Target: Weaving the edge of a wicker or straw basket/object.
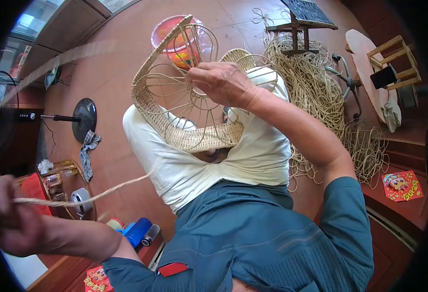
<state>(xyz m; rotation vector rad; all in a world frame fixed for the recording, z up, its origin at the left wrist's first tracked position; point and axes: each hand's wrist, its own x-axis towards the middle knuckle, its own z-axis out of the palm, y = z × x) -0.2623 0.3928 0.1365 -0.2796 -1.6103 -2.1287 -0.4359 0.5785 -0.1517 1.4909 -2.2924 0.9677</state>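
Observation:
A half-woven basket (201, 138) rests on my lap between my thighs, its pale braided band curving round a frame of thin wire spokes and loops. At the top of that frame my right hand (223, 82) is closed, fingers pinched on the wire. Far out to the left, my left hand (16, 214) is blurred by motion but closed round a twisted straw cord (111, 189). This cord runs from the fist toward my left thigh, where its end blurs. Another blurred pale strand (67, 56) sweeps across the upper left.
A big heap of loose cord (311, 87) covers the floor at right, beside a wooden stool (301, 29). Beyond the basket stands a red basin (167, 34). A fan base (85, 119), a crumpled cloth (88, 153) and a blue bottle (138, 231) are at left.

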